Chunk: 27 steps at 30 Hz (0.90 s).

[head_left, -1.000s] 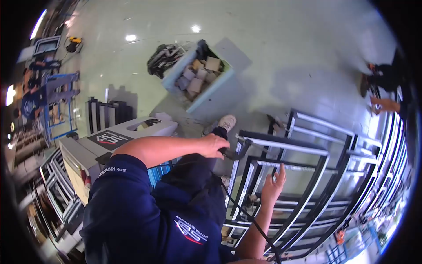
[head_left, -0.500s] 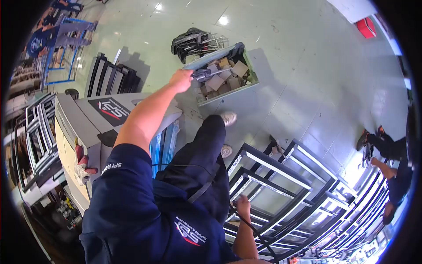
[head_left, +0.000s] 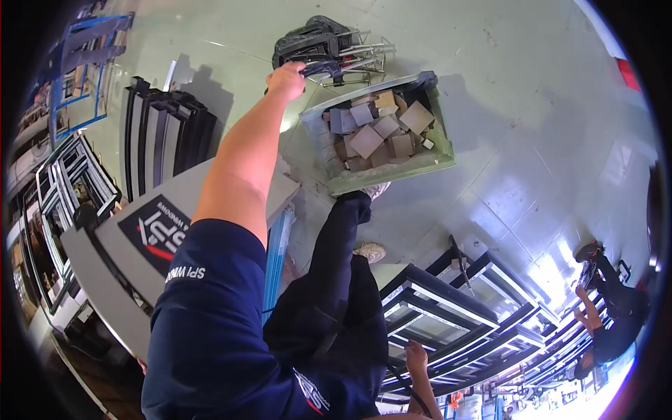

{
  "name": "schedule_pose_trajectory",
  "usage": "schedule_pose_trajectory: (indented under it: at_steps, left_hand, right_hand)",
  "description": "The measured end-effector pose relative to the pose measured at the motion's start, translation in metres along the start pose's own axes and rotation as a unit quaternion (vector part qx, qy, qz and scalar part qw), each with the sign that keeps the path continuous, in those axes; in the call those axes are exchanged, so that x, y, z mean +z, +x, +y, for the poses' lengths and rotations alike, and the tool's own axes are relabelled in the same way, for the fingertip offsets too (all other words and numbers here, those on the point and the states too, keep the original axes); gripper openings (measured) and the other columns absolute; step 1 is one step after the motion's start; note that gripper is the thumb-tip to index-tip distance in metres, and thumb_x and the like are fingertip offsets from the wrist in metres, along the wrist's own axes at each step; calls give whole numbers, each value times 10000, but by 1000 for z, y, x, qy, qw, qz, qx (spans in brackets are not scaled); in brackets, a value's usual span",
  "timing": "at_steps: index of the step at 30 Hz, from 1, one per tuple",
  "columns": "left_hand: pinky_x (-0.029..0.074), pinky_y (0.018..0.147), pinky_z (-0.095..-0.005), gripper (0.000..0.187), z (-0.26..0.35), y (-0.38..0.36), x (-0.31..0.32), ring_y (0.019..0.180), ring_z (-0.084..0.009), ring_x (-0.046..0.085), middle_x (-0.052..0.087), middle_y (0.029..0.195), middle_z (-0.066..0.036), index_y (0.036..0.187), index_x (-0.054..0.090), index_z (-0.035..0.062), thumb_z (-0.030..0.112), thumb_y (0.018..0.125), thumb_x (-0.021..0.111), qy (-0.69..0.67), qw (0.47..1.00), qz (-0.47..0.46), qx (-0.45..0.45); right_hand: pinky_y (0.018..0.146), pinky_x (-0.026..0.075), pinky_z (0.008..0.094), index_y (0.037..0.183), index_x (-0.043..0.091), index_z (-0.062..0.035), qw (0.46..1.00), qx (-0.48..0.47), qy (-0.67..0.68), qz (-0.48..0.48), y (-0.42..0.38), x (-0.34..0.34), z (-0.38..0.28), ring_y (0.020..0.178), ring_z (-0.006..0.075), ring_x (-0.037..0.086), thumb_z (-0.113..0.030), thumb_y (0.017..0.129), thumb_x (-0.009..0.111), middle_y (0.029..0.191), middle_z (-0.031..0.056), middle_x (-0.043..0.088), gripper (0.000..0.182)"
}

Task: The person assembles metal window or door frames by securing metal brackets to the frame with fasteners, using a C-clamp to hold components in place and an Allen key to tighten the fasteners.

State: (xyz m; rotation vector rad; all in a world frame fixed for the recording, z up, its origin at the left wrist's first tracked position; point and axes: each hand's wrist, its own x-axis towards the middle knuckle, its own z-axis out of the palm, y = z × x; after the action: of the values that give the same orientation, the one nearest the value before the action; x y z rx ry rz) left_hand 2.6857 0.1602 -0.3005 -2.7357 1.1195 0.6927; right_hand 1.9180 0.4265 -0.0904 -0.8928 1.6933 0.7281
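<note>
My left hand (head_left: 285, 81) reaches far forward, its fingers closed round the dark handle of a clamp (head_left: 318, 68). This clamp lies against a pile of black clamps (head_left: 315, 40) with metal bars on the floor. Just right of the pile stands a green-grey crate (head_left: 392, 174) full of small flat blocks (head_left: 383, 126). Low on the right, my right hand (head_left: 416, 355) hangs beside my leg, fingers curled, near a black cable; what it holds, if anything, is too small to make out.
Black-framed panels (head_left: 448, 294) lean in rows at right. A grey machine cover (head_left: 105, 245) with a logo stands at left, dark profiles (head_left: 164, 133) behind it. A person (head_left: 616, 308) bends at far right. My shoes (head_left: 371, 252) are below the crate.
My left hand and its clamp have moved from over the crate to the clamp pile. The view has shifted, with the crate appearing larger and further right.
</note>
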Motion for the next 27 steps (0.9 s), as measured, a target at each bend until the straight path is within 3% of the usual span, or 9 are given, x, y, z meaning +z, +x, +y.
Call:
schedule_pose_trajectory:
  at_steps: [3,6,8,10,18,21,23,26,27]
  left_hand:
    - [488,935,-344,327,-17,62,29,1122,-257,607,624,1247,-57,1243,620,284,264,919,579,-33,999,-41,-5]
    - [53,1116,-683,337,-8,94,15,1298,-266,468,589,1311,18,1259,595,342,329,927,537,11,996,-30,-85]
    - [25,1121,-677,547,-18,109,18,1407,-281,305,421,1474,-24,1444,366,292,402,932,525,26,988,70,-136]
    - [12,1127,-664,653,-37,100,23,1443,-284,220,288,1550,-27,1490,266,289,443,916,536,79,987,33,-136]
    - [71,1144,-623,684,-51,-120,59,1437,-319,236,356,1518,-89,1495,292,185,477,920,518,184,941,-269,-89]
    - [178,1153,-546,733,-22,-209,50,1372,-340,373,432,1458,-168,1496,280,135,485,912,551,133,915,-376,-56]
    - [263,1134,-498,783,-36,-257,82,1316,-340,449,477,1419,-180,1464,333,74,556,890,561,-55,913,-405,20]
    - [293,1122,-368,846,86,-337,-6,1432,-266,262,232,1577,-119,1504,241,45,600,919,496,-149,754,-619,-163]
    - [267,1137,-379,903,61,-348,32,1425,-268,278,272,1558,-136,1521,203,68,619,888,538,-141,770,-621,30]
  right_hand:
    - [691,536,297,1187,607,-25,998,29,52,-33,-1,-2,-33,721,165,680,-107,857,536,875,107,714,347]
    - [704,531,309,1172,632,-56,999,4,-30,-26,2,-4,8,746,177,679,-119,849,568,852,102,711,335]
    - [763,520,337,1153,646,-64,989,136,-28,-52,-19,-23,-30,781,221,683,-124,826,578,843,111,710,339]
    - [788,512,358,1117,671,-76,994,52,-96,12,-25,-25,-10,829,258,686,-161,783,597,852,134,710,353]
    - [851,512,417,1099,682,-128,995,79,-50,-26,-68,3,-47,916,335,675,-209,828,558,972,168,692,308]
    - [807,521,520,1158,625,-150,988,30,-151,-25,-79,40,3,897,410,659,-305,899,491,1012,181,683,331]
    - [824,512,515,1141,633,-156,996,77,-34,27,-101,53,-2,976,422,632,-281,889,508,1014,229,664,308]
    - [870,505,458,1106,680,-161,987,100,99,73,-108,91,22,999,389,628,-258,885,488,1036,186,673,309]
    - [872,505,441,1119,679,-174,984,92,127,86,-117,101,27,999,381,628,-259,881,497,1031,184,675,311]
